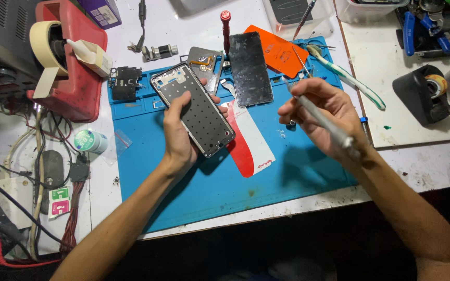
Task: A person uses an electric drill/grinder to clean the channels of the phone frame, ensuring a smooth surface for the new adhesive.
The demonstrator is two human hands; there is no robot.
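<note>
My left hand [179, 132] holds a dark phone frame [196, 106] tilted above the blue work mat [199, 182], thumb on its inner face. My right hand [321, 112] grips a slim grey tool [323, 120], its tip pointing up and left, apart from the frame. A black phone screen [249, 67] lies on the mat just behind both hands. A red and white card [248, 140] lies on the mat under the frame.
An orange card [279, 52], a red-handled screwdriver [225, 28] and a toothbrush [347, 78] lie at the back. A red tape dispenser [74, 73] stands left, a black one [425, 93] right. Cables [37, 171] crowd the left edge.
</note>
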